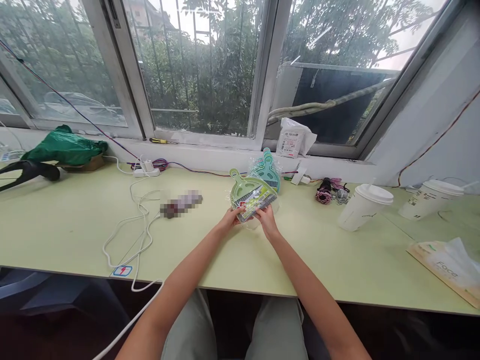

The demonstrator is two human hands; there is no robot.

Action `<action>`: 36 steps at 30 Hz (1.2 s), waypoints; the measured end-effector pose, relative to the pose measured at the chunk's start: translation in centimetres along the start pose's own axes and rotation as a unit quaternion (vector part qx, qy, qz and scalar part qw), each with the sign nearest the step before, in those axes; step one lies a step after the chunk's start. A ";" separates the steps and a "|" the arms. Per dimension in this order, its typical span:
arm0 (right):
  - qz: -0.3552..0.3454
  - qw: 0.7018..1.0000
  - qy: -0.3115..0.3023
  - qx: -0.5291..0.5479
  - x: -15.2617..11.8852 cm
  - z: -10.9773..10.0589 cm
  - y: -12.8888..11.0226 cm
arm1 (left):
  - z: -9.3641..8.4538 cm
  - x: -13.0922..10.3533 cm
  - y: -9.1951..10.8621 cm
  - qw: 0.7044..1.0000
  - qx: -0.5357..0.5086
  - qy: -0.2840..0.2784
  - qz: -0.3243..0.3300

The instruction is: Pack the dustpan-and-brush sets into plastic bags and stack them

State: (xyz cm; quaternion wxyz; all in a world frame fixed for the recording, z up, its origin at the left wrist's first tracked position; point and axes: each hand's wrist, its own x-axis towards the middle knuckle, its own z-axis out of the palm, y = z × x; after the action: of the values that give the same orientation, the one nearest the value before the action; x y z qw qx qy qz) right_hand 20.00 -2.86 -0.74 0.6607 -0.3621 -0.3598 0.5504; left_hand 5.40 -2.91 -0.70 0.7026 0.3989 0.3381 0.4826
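A green dustpan and brush set (252, 194) in clear plastic wrap is held over the table, its handle pointing up and to the left. My left hand (229, 220) grips its lower left edge. On the lower right edge, my right hand (266, 218) is closed with the thumb on the front. Both hands' fingers are partly hidden behind the set. Right behind it, several blue-green wrapped dustpans (268, 167) lie stacked near the window wall.
White cables (144, 215) and a blurred-out item (181, 203) lie left on the table (307, 250). To the right are two white cups (363, 207) (429, 200) and a tissue pack (446, 265). A green bag (63, 146) sits far left.
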 end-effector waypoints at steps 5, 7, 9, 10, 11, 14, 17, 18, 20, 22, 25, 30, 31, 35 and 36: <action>0.112 0.982 -0.074 -0.136 1.7 -2.4 -1.7 | -1.9 0.6 0.5 0.997 -0.047 0.063 0.004; 0.012 0.971 -0.065 -0.230 1.9 -3.8 -2.5 | -2.6 0.7 0.9 0.993 -0.069 0.093 -0.004; -0.139 0.934 -0.066 -0.323 1.8 -4.7 -3.2 | -3.3 0.8 1.2 0.990 -0.081 0.111 -0.007; -0.198 0.907 -0.077 -0.363 1.7 -4.9 -3.4 | -3.6 0.8 1.3 0.990 -0.081 0.114 -0.008; -0.238 0.884 -0.091 -0.393 1.6 -4.9 -3.6 | -3.8 0.8 1.4 0.990 -0.078 0.113 -0.011; -0.271 0.863 -0.116 -0.410 1.4 -4.5 -3.6 | -4.2 0.6 1.6 0.994 -0.057 0.089 -0.033; -0.228 0.899 -0.145 -0.345 1.2 -4.1 -3.2 | -4.6 0.2 1.6 0.997 -0.040 0.026 -0.068; -0.201 0.912 -0.154 -0.322 1.1 -4.1 -3.1 | -4.7 0.0 1.6 0.996 -0.037 0.003 -0.076; -0.154 0.933 -0.158 -0.286 0.9 -4.2 -2.9 | -4.8 -0.2 1.6 0.996 -0.032 -0.035 -0.076; -0.132 0.946 -0.141 -0.259 0.8 -4.3 -2.7 | -4.8 -0.5 1.6 0.995 -0.019 -0.065 -0.073; -0.132 0.957 -0.099 -0.240 1.1 -4.6 -2.2 | -4.6 -0.7 1.4 0.992 0.014 -0.102 -0.072; -0.101 0.972 -0.014 -0.213 2.2 -5.6 -0.7 | -4.1 -1.3 1.6 0.988 0.057 -0.128 -0.066; -0.066 0.977 -0.016 -0.200 2.4 -5.8 -0.4 | -4.0 -1.5 1.7 0.987 0.066 -0.130 -0.067; 0.023 0.989 -0.047 -0.139 3.0 -6.2 0.2 | -3.4 -2.4 2.4 0.986 0.089 -0.141 -0.022; 0.011 0.992 -0.031 -0.125 3.0 -6.1 0.1 | -3.2 -2.5 2.5 0.986 0.103 -0.132 0.007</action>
State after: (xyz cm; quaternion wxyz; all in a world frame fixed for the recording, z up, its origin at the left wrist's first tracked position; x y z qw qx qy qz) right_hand 25.67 -0.42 -3.54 0.5929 -0.4284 -0.4418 0.5193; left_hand 0.85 -4.00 0.25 0.6930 0.5314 0.2880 0.3930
